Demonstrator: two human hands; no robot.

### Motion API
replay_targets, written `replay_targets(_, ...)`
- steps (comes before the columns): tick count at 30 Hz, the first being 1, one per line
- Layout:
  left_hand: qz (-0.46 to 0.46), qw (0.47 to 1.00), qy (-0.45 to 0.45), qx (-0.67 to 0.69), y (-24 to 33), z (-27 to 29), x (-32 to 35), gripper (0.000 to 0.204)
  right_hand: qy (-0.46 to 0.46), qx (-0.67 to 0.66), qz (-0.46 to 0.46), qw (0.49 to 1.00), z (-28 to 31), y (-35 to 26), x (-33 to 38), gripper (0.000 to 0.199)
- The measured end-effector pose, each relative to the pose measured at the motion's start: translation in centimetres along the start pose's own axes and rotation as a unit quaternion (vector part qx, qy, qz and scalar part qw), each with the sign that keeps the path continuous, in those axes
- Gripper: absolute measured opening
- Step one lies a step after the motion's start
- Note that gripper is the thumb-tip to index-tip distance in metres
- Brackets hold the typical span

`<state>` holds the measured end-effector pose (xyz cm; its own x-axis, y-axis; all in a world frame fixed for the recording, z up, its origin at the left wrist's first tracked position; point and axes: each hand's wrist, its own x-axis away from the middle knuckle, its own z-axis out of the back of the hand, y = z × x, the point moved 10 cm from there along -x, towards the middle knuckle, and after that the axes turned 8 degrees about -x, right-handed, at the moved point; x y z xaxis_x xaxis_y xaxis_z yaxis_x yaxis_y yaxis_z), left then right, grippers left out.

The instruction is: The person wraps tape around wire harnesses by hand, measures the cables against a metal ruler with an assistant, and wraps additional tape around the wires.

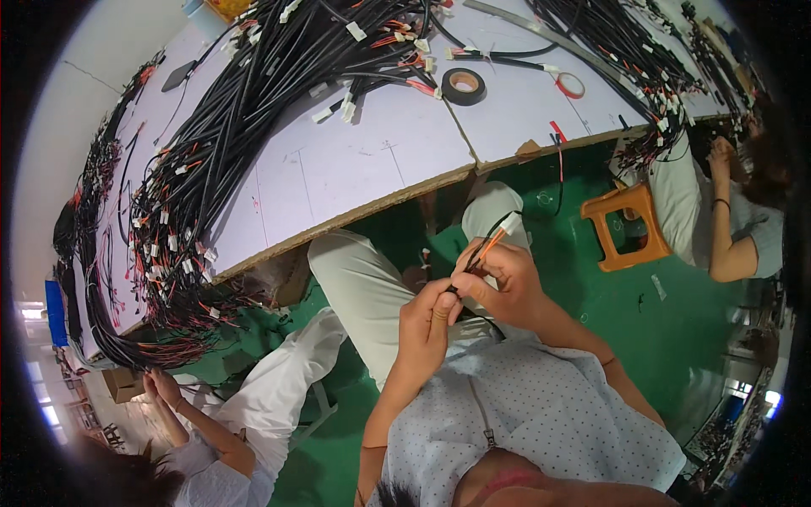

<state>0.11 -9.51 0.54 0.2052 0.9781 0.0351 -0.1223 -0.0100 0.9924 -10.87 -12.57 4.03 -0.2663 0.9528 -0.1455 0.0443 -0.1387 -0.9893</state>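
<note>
Near mid-frame, the left hand [425,325] and right hand [509,283] pinch an orange-and-black cable harness [485,246]; I'd worry a hard tug could loosen its white connector [510,223].

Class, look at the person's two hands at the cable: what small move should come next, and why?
Probably the left hand should pinch the black cable a little more firmly beside the right hand, steadying it: the fingertips of both meet close together there, while the white connector on the orange wires sticks up free.
</note>
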Motion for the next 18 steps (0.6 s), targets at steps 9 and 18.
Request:
replay_targets(9, 0.010, 1.000, 0.000, 0.024, 0.5, -0.4, 0.2, 0.030, 0.017, 0.029, 0.139, 0.990, 0.5, -2.5, 0.4, 0.005)
replay_targets(18, -0.028, 0.997, 0.026, -0.074, 1.3, 0.0, 0.2, 0.025, 0.024, 0.057, 0.123, 0.990, 0.1, -2.0, 0.3, 0.006)
